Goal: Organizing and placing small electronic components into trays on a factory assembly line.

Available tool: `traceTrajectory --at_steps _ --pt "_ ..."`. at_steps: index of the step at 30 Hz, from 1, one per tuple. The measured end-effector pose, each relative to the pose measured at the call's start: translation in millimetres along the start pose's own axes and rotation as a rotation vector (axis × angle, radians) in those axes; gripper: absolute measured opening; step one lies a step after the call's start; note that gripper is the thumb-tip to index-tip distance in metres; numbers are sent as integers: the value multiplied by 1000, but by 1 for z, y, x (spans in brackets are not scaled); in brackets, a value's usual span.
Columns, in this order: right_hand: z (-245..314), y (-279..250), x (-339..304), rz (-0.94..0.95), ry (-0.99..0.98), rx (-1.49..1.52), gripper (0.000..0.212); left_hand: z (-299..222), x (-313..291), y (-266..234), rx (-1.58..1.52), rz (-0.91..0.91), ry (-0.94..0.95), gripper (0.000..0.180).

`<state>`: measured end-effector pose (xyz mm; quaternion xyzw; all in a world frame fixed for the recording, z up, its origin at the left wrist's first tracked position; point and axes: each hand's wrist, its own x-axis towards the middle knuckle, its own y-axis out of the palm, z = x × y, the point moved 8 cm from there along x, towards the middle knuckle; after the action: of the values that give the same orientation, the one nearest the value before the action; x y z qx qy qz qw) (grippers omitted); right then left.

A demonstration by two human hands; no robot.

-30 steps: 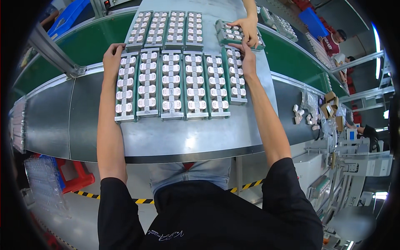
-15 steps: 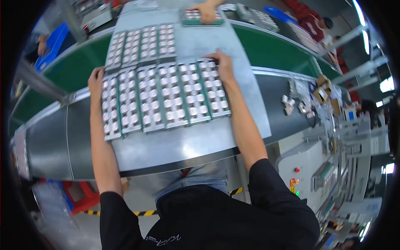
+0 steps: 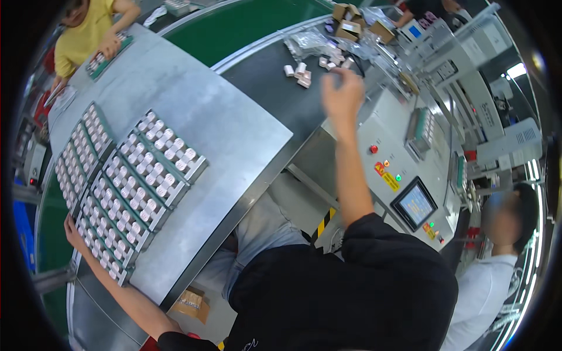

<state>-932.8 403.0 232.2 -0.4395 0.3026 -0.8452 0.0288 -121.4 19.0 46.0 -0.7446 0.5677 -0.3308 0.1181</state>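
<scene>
On the metal table, a row of green board modules [image 3: 126,193] carries pale pink-white block components in lines. My left hand [image 3: 74,235] rests against the row's outer left edge, fingers stretched along it and partly hidden. My right hand [image 3: 344,96], blurred by motion, is off the table to the right, over the near side of the loose pale pink blocks [image 3: 302,73]. Its thumb and fingers look apart, with nothing visible between them. A second group of the same modules [image 3: 82,152] lies behind the first.
A co-worker in yellow handles another module [image 3: 108,55] at the table's far end. Cardboard boxes [image 3: 349,23] and clear plastic bags [image 3: 310,44] lie past the loose blocks. Right of me stands a machine with a touchscreen [image 3: 414,203]. A person in white is at the right.
The view has swung right. My right hand has left the right end of the module row and moved over toward the loose blocks. My left hand stays at the row's left edge.
</scene>
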Motion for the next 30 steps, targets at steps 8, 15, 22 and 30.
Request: traceTrajectory --at_steps 8,15,22,30 --pt "-237 -165 37 -88 497 -1149 77 -2 -1 -13 13 15 28 37" --pt "-294 -172 31 234 725 -914 90 -2 -8 -4 -53 1 -1 34" --pt "-290 -168 33 268 707 -893 84 -8 -8 -9 25 -9 27 35" --pt "-310 -169 38 292 644 -929 76 -13 -13 -7 12 -3 -22 34"
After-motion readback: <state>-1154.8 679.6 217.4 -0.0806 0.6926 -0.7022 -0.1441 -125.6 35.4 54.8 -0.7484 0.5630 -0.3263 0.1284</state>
